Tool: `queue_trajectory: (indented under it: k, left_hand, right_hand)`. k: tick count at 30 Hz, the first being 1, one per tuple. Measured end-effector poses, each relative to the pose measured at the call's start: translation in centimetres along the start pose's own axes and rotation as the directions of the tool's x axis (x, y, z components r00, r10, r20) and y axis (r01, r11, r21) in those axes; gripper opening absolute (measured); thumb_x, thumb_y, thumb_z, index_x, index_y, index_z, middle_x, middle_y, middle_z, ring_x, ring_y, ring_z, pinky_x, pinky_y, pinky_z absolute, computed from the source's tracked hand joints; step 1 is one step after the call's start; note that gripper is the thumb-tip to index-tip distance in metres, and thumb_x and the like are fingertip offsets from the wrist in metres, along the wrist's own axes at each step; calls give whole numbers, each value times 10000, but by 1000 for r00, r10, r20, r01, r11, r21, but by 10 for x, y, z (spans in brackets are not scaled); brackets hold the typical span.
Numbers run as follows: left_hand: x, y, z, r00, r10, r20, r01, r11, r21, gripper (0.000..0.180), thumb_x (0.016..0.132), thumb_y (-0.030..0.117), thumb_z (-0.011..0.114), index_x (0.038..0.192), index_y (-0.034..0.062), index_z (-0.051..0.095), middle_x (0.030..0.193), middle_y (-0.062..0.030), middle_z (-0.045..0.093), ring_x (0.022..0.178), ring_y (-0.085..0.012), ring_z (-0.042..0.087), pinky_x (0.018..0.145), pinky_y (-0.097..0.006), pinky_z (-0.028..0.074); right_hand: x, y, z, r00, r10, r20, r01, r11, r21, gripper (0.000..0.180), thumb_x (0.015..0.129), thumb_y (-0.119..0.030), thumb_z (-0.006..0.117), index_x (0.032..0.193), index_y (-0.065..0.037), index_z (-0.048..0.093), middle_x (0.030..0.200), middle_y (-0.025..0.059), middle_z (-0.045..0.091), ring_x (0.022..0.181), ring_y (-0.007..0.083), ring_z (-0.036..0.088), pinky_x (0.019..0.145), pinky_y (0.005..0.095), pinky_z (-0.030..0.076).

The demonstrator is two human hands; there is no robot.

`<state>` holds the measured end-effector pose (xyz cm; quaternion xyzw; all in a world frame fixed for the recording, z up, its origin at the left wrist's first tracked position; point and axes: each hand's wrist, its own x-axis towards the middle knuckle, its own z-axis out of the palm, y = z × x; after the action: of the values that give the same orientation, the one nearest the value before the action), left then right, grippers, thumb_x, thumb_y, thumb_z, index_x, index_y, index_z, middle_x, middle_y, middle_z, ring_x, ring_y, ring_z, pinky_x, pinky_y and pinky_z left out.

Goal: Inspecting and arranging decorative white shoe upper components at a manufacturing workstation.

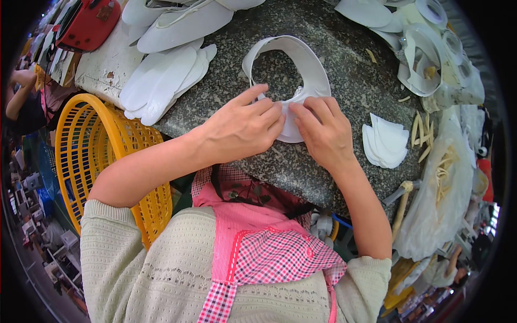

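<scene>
On the speckled stone tabletop lies a white shoe upper (313, 60), bent into a loop with its open middle showing the stone. My left hand (245, 125) pinches its near edge from the left, index finger raised and the other fingers curled. My right hand (326, 132) grips the same edge just to the right, thumb and fingers closed on it. The two sets of fingertips almost meet; what lies between them is hidden. Flat white rounded pieces (164, 81) are fanned out to the left. A smaller stack of white tongue-shaped pieces (385, 141) sits right of my right hand.
More white uppers (186, 24) are piled at the far left, near a red case (89, 24). A yellow plastic basket (110, 140) stands beside my left arm. At right are rolls of tape (452, 46), cream strips (421, 132) and a clear plastic bag (436, 199). Another person's arm (20, 91) shows far left.
</scene>
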<state>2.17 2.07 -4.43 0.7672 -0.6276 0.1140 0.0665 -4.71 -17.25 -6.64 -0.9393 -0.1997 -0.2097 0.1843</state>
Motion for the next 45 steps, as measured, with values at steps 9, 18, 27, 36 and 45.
queue_trajectory:
  k: [9,18,27,36,45]
  left_hand:
    - [-1,1,6,994,84,-64,-85,996,-9,316,646,100,572,925,-47,588,958,-136,597,835,-221,584,763,-327,474]
    - [-1,-3,15,991,-38,-125,17,987,-160,240,624,111,637,828,0,575,884,-96,620,747,-199,603,696,-313,480]
    - [6,-7,27,865,-486,-124,376,792,-480,97,758,135,600,824,64,594,719,-85,589,639,-265,599,590,-347,489]
    - [-19,-6,31,872,-391,-294,226,855,-467,265,675,77,696,936,61,656,801,-76,618,764,-234,609,676,-321,492]
    - [-17,-6,35,791,-542,-283,423,819,-387,180,669,17,648,847,41,634,826,-88,623,758,-246,606,664,-322,500]
  right_hand:
    - [-2,15,3,993,1,-119,-5,999,-34,227,674,-59,650,899,-54,627,807,64,506,726,238,508,629,342,453]
    - [-21,-30,-14,983,28,-182,7,981,193,323,656,-45,670,968,4,607,954,104,544,880,274,519,726,340,452]
    - [-32,-54,7,997,50,53,-42,990,-134,395,696,-77,595,1071,45,576,1077,118,522,958,265,507,801,342,441]
    - [-31,-53,9,988,130,85,-124,990,-74,488,683,-75,590,1161,8,536,1155,111,493,1000,251,477,806,347,423]
    - [-31,-55,13,990,86,109,-64,980,-190,468,695,-102,531,1144,29,546,1167,103,498,1001,222,471,761,333,408]
